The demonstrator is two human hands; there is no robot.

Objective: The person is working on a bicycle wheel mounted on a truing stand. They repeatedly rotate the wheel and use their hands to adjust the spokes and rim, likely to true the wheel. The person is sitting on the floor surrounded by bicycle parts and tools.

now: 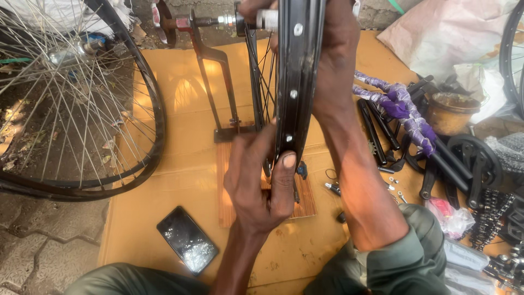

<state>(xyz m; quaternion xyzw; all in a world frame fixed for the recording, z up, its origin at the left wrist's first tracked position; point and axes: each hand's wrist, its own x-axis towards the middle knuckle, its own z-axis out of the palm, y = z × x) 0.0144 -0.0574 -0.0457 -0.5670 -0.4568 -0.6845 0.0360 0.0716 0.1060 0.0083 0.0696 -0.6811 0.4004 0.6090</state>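
Note:
A black bicycle wheel rim (pixel 297 71) stands upright, edge-on to me, mounted in a dark metal truing stand (pixel 218 82) on a wooden base (pixel 226 180). My left hand (pixel 259 177) grips the rim's lower part, thumb pressed on its outer face. My right hand (pixel 333 54) reaches up behind the rim near the hub axle (pixel 251 21), fingers partly hidden by the rim. Thin spokes (pixel 262 71) run from hub to rim.
A second spoked wheel (pixel 82 104) lies at left. A black phone (pixel 187 239) rests on the brown cardboard (pixel 164 98). At right sit purple-wrapped frame tubes (pixel 401 106), black cranks (pixel 475 158), a chain (pixel 491 216), a brown pot (pixel 453 112) and small loose parts.

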